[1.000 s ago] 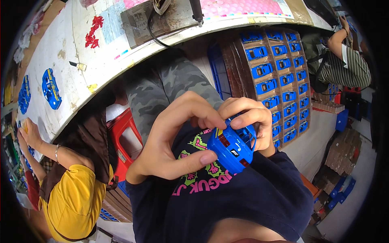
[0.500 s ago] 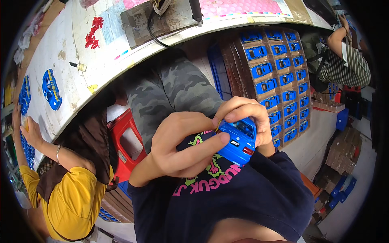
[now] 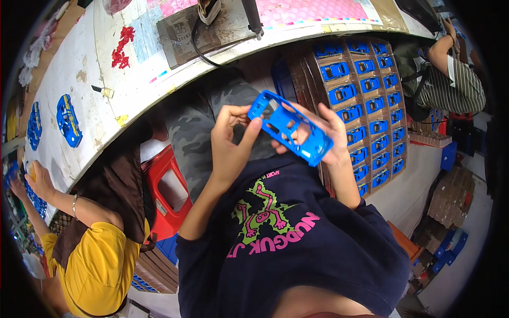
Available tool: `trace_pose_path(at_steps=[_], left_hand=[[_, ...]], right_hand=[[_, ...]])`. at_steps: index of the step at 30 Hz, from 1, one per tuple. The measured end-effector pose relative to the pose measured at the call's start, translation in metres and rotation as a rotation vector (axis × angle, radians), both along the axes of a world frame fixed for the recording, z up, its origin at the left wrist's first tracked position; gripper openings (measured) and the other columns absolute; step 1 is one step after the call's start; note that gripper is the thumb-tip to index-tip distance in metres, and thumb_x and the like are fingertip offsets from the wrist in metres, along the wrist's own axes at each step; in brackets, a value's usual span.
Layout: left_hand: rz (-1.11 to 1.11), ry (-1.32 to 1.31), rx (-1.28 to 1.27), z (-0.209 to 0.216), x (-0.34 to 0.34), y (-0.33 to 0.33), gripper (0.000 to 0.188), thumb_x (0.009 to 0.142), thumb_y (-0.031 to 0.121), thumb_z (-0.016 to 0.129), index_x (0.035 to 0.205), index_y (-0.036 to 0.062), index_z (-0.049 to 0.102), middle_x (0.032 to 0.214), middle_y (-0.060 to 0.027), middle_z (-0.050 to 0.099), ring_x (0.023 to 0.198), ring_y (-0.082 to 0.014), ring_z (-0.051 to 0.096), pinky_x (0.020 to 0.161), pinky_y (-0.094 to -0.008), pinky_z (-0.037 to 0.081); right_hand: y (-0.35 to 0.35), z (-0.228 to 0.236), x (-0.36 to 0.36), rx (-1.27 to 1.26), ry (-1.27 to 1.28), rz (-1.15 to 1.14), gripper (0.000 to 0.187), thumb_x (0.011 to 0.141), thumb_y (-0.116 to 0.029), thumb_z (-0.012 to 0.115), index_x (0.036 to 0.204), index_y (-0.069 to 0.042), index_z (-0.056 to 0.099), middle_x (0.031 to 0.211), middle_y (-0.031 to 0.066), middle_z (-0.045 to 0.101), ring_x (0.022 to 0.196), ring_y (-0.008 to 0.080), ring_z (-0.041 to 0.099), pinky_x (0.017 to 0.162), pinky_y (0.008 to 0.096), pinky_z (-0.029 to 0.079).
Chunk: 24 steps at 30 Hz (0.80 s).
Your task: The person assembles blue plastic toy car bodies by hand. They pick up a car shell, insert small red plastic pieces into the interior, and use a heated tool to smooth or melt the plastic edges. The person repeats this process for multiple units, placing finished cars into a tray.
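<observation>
A blue toy car body is up in front of my shirt, tilted, its hollow inner side and window openings facing up. My right hand holds it along its right side, some fingers passing beneath it. At its upper left end, my left hand pinches the rim between thumb and bent fingers. Whether a tiny part is also between those fingertips, I cannot tell. Small red pieces lie scattered on the white table, beyond my hands. Another blue car body rests near the table edge at left.
Stacked cardboard trays of blue car bodies stand at my right. A red stool is at my left, beside a co-worker in a yellow shirt. A small bottle and a dark board with a black cable lie on the table.
The car body has turned over from its outer side to its hollow inner side and moved up, away from my chest. My left hand has drawn back left. The co-worker's hand lifts something blue.
</observation>
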<state>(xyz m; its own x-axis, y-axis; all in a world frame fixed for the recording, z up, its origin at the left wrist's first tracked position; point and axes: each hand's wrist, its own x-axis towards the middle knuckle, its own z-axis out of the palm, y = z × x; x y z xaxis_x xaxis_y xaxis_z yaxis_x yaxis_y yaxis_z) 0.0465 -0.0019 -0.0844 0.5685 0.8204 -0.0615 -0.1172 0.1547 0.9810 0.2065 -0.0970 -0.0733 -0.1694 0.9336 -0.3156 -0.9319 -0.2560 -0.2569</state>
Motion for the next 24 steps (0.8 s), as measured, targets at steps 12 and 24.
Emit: trace_pose_path(at_steps=[12,24], left_hand=[[0.112,0.012,-0.001,0.005,0.027,0.006,0.024,0.088,0.014,0.043,0.103,-0.0035,0.045,0.085,-0.0064,0.053,0.078,-0.009,0.049,0.07,-0.021,0.039],[0.118,-0.156,-0.159,0.025,0.052,0.026,0.051,0.086,0.028,0.03,0.119,-0.0103,0.036,0.074,-0.0019,0.04,0.071,-0.009,0.037,0.063,-0.0219,0.029]], right_hand=[[0.034,0.008,-0.002,0.066,-0.798,-0.361,0.052,0.08,-0.012,0.054,0.124,0.001,0.03,0.115,0.0162,0.045,0.067,0.0215,0.057,0.057,0.0281,0.046],[0.075,0.025,0.017,0.197,-1.163,-0.544,0.024,0.072,-0.006,0.065,0.093,-0.002,0.054,0.079,0.0026,0.057,0.064,0.0065,0.052,0.05,0.0198,0.042]])
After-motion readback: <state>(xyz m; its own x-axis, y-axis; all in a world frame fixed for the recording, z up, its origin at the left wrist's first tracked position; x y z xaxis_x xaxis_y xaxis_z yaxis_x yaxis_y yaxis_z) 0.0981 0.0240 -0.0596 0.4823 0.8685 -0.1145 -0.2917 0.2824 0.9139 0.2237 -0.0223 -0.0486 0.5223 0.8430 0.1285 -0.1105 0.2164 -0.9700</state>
